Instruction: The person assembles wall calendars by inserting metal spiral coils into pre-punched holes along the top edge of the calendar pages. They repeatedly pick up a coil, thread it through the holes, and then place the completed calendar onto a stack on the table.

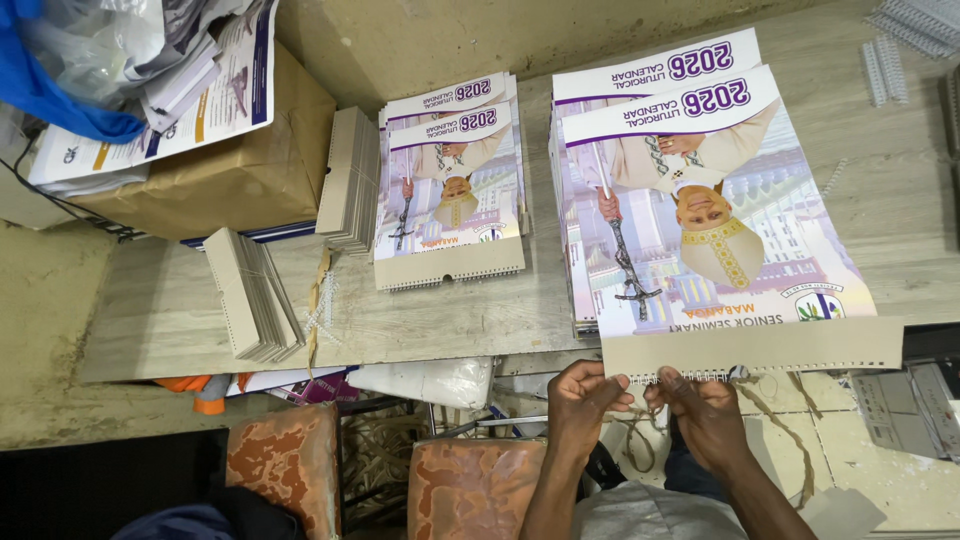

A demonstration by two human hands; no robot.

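Both hands pinch the wire binding [680, 377] along the near edge of the top calendar [720, 230]: left hand [583, 393] closed on its end, right hand [708, 408] beside. Better to feed coils evenly, hole by hole. Glossy printed sheets, matte grey backing card [750, 348]; smaller stack [450, 180] left of that calendar.

Soft, even light falls from above, brightest at about one o'clock, where the glossy calendar cover [700, 200] shows a pale sheen but no hard glare. The table [440, 320] is evenly lit, and shadows there are faint and short. From six to nine o'clock the view sinks into deep shadow under the table edge, and detail there is lost. Focus is sharp across the middle; the left hand [583, 395] and right hand [708, 412] are slightly soft. Straight edges bow a little toward the corners, a wide-lens effect.
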